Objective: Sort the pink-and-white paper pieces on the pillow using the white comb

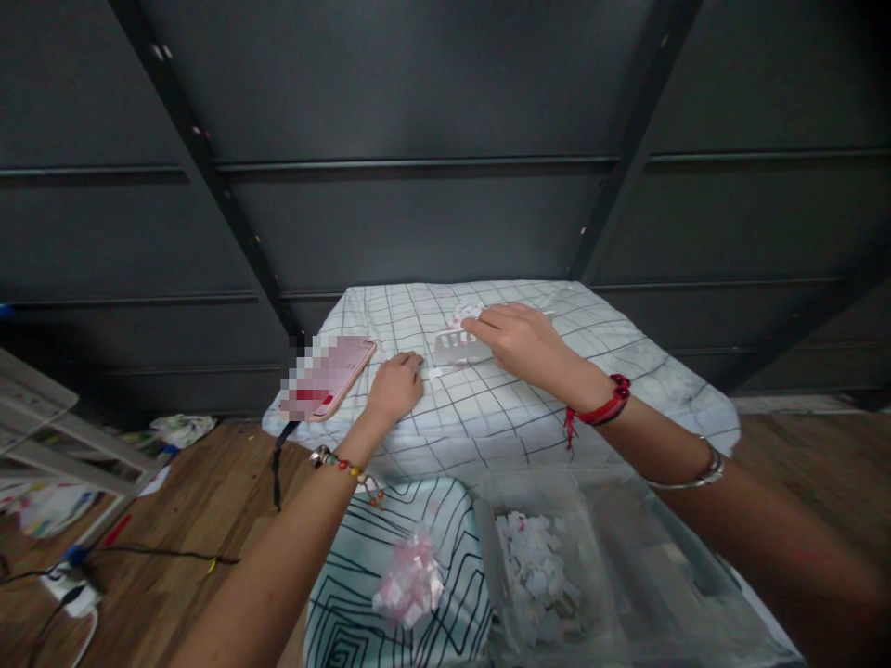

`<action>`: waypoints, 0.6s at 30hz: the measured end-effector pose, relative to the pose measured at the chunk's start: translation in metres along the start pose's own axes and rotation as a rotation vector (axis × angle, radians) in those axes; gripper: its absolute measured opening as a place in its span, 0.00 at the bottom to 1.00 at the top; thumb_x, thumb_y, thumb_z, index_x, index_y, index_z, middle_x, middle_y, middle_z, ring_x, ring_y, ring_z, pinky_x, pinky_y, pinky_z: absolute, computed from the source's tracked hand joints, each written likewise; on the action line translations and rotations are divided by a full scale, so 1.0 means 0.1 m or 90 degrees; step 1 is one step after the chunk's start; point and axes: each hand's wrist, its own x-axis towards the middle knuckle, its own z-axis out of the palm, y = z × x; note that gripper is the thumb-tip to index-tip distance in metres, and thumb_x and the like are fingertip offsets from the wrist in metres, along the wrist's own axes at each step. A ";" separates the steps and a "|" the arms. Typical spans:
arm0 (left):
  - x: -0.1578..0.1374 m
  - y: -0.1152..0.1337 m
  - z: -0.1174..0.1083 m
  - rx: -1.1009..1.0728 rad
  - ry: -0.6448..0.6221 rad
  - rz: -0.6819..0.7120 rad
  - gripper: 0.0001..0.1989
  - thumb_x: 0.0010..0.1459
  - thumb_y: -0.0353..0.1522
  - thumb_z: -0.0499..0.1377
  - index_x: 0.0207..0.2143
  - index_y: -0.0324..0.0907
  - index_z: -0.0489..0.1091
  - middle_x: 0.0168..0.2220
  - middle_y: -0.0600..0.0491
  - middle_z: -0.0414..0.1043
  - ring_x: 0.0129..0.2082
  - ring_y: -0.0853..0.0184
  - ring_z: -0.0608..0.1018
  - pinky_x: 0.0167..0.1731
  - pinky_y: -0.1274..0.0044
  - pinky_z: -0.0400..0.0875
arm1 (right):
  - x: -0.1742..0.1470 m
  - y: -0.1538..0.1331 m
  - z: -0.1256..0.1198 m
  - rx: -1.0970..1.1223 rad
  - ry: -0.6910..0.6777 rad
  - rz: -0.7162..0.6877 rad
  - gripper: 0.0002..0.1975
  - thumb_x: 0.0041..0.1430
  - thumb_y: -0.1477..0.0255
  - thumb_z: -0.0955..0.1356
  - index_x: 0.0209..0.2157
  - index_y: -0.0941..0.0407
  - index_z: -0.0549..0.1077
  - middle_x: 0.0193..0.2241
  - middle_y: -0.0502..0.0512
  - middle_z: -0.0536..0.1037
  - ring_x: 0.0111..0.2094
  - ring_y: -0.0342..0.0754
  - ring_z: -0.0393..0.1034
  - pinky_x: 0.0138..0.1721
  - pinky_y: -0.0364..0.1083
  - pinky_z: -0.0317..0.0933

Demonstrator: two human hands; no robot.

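Note:
On the white checked cloth [473,413], my right hand [522,341] pinches the edge of a pale slotted plastic piece [456,347]. Its far end is hidden behind my fingers. Just beyond it lies a small heap of white and pinkish bits [465,316]. My left hand [396,385] rests on the cloth to the left of the plastic piece, fingers lying down on the surface and holding nothing visible. A pink phone [341,376], partly blurred out, is left of that hand.
Nearest me, a clear plastic box [591,557] holds white paper-like pieces [539,566] in one compartment. Beside it a pink-and-white bundle [410,580] sits on a patterned cushion [459,520]. A dark panel [432,223] rises behind the table; a power strip [70,589] lies on the floor.

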 end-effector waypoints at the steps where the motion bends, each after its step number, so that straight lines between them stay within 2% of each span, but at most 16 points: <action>1: 0.00 0.00 0.00 0.002 0.001 0.000 0.19 0.55 0.23 0.48 0.48 0.35 0.67 0.51 0.43 0.68 0.50 0.61 0.71 0.52 0.70 0.63 | 0.00 0.00 -0.01 0.005 -0.003 0.008 0.17 0.56 0.85 0.57 0.38 0.58 0.73 0.27 0.56 0.75 0.30 0.47 0.64 0.31 0.46 0.51; 9: 0.01 -0.03 0.03 -0.001 0.008 0.017 0.21 0.54 0.22 0.48 0.49 0.36 0.67 0.51 0.44 0.68 0.51 0.62 0.70 0.52 0.71 0.63 | -0.11 0.03 -0.06 0.032 -0.048 0.024 0.19 0.52 0.86 0.58 0.40 0.59 0.73 0.30 0.57 0.76 0.32 0.47 0.67 0.33 0.46 0.55; 14: 0.00 -0.05 0.06 -0.007 0.025 0.028 0.22 0.53 0.21 0.49 0.50 0.41 0.67 0.51 0.47 0.68 0.51 0.63 0.70 0.52 0.69 0.64 | -0.21 0.12 -0.06 0.042 -0.023 0.047 0.20 0.51 0.86 0.58 0.41 0.59 0.73 0.32 0.58 0.76 0.33 0.48 0.68 0.34 0.46 0.58; 18: 0.01 -0.06 0.07 -0.014 0.028 0.033 0.22 0.53 0.22 0.49 0.50 0.40 0.68 0.51 0.46 0.68 0.51 0.63 0.70 0.52 0.68 0.64 | -0.25 0.17 0.01 0.036 -0.023 0.038 0.21 0.51 0.86 0.58 0.42 0.59 0.72 0.32 0.57 0.76 0.33 0.48 0.67 0.34 0.46 0.58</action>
